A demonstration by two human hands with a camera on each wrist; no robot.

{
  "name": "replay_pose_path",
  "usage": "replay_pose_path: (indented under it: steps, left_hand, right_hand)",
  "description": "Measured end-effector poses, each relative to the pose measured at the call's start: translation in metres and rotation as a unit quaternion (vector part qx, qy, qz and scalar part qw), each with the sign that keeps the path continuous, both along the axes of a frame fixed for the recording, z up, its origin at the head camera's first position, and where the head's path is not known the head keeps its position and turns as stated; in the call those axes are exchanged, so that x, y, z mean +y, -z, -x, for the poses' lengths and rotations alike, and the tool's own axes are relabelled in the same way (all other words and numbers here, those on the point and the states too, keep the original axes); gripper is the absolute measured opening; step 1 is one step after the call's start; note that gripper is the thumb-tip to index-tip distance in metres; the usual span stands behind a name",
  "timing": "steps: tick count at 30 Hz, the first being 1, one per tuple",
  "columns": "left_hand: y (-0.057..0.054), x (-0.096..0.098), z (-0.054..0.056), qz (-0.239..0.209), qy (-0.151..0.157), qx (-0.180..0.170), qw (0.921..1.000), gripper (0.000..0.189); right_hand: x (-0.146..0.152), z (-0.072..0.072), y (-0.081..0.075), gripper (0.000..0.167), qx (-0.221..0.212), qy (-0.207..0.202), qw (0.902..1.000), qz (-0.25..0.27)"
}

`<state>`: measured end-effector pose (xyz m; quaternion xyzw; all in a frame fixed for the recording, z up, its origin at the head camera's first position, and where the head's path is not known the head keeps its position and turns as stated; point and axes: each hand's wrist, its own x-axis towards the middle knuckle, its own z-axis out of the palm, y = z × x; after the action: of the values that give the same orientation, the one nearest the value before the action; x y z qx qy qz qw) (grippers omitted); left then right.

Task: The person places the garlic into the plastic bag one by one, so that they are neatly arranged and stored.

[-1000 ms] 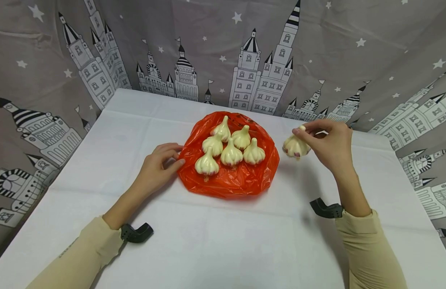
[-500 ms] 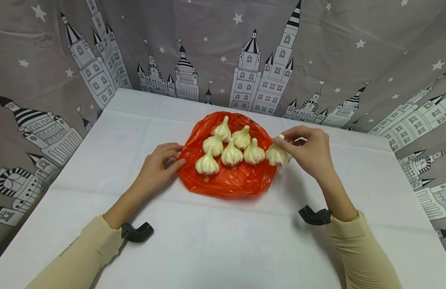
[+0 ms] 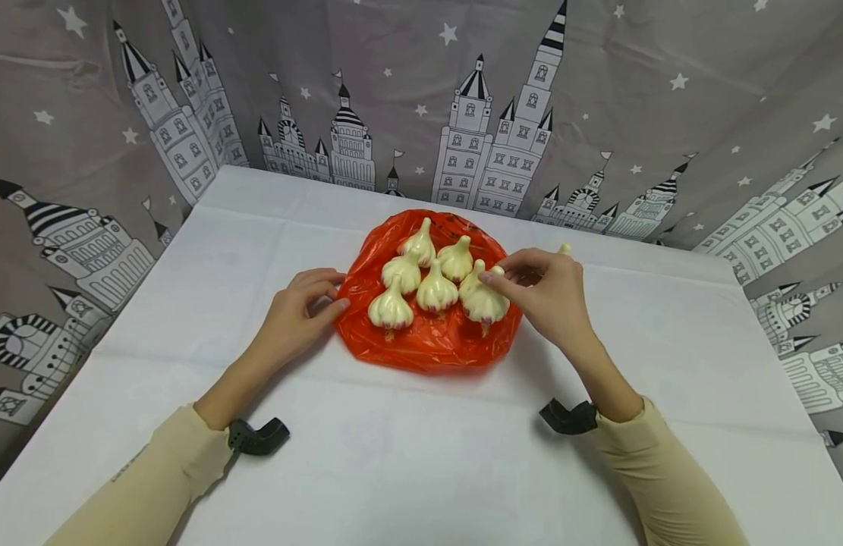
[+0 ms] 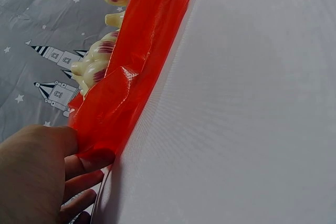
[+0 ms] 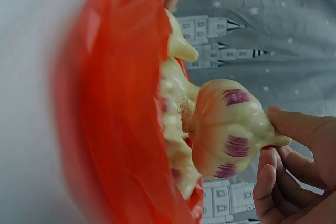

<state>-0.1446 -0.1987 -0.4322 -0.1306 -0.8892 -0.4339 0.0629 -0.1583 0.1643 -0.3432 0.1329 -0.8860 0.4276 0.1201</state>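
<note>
A red plastic bag [image 3: 421,353] lies opened out on the table with several garlic bulbs [image 3: 391,307] standing in it, stems up. At the bag's left edge, my left hand [image 3: 300,309] pinches the thin plastic between thumb and fingers, as the left wrist view shows [image 4: 39,169]. My right hand [image 3: 547,292] holds one garlic bulb [image 3: 485,303] by its stem over the right part of the bag. This held bulb [image 5: 233,129] has purple streaks and dry roots, and it partly hides a bulb behind it in the head view.
Behind my right hand, the stem of another garlic bulb [image 3: 564,249] shows; the rest of it is hidden. A white cloth covers the table [image 3: 394,455]. A grey curtain [image 3: 407,91] printed with castles and stars hangs along the back and sides.
My right hand has carried the garlic bulb leftward, from the table right of the bag to above the bag's right side. My left hand has stayed at the bag's edge.
</note>
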Motion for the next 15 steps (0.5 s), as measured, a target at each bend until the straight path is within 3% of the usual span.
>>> replay_pose_path:
  steps: [15]
  left_hand:
    - [0.001, -0.001, 0.001, 0.0, 0.002, -0.003, 1.0, 0.011]
  right_hand:
    - [-0.027, -0.007, 0.015, 0.018, -0.015, -0.027, 0.9993, 0.021]
